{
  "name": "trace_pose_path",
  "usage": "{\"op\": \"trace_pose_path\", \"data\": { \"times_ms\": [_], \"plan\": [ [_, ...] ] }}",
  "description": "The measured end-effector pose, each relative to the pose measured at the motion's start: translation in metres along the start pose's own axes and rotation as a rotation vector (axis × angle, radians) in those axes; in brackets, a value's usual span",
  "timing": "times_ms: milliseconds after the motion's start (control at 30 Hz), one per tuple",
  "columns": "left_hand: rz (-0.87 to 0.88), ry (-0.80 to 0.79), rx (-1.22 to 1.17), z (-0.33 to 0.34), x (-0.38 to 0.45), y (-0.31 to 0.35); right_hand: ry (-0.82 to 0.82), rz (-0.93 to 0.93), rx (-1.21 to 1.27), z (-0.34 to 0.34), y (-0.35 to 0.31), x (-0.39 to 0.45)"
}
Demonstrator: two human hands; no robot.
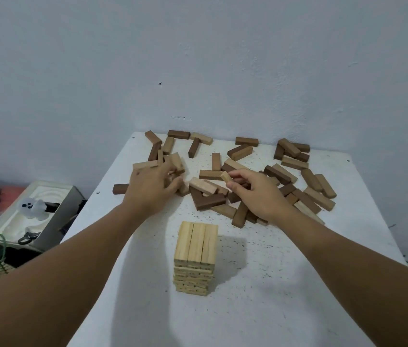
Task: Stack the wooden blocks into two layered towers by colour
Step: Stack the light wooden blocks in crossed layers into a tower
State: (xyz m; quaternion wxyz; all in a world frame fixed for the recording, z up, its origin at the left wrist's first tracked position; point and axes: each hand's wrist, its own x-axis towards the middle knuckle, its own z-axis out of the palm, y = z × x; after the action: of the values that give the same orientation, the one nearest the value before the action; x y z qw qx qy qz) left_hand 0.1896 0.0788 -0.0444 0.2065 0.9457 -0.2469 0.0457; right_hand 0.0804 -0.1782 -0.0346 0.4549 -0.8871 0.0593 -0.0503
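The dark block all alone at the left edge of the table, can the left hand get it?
Probably yes. The dark block lies by itself on the table, right beside the left hand, with nothing on top of it. The hand's fingers are busy in the pile, though.

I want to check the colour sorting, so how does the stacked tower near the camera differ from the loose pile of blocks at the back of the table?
The tower stands upright in neat layers, all light wood; the pile lies scattered flat and mixes light and dark brown blocks. No hand touches the tower, while the left hand and right hand reach into the pile. Both rest on the white table.
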Motion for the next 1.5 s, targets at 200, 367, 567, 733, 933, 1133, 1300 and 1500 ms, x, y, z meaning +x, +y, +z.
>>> {"op": "trace_pose_path", "data": {
  "times_ms": [200,367,567,733,933,1133,1300,1500],
  "plan": [
    [0.052,0.189,-0.021,0.02,-0.03,-0.004,0.209,-0.056,-0.183,-0.02,0.017,-0.005],
    [0.141,0.197,0.057,0.02,-0.034,0.001,0.045,-0.204,-0.217,-0.008,-0.005,-0.007],
    [0.233,0.193,0.142,0.025,-0.03,-0.004,-0.125,-0.382,-0.472,0.016,-0.027,0.004],
    [0.226,0.183,0.138,0.023,-0.031,-0.004,-0.02,-0.218,-0.477,0.011,-0.015,0.015],
    [0.199,0.173,0.129,0.022,-0.032,-0.003,0.108,-0.225,-0.732,0.003,-0.006,0.006],
    [0.172,0.192,0.052,0.017,-0.035,0.004,0.041,-0.229,-0.474,0.012,-0.014,-0.005],
    [0.091,0.163,-0.093,0.013,-0.039,0.009,-0.041,-0.129,-0.562,0.018,-0.015,-0.002],
    [0.092,0.213,-0.056,0.02,-0.036,0.004,-0.133,-0.088,-0.694,0.014,-0.024,0.008]
  ]
}}
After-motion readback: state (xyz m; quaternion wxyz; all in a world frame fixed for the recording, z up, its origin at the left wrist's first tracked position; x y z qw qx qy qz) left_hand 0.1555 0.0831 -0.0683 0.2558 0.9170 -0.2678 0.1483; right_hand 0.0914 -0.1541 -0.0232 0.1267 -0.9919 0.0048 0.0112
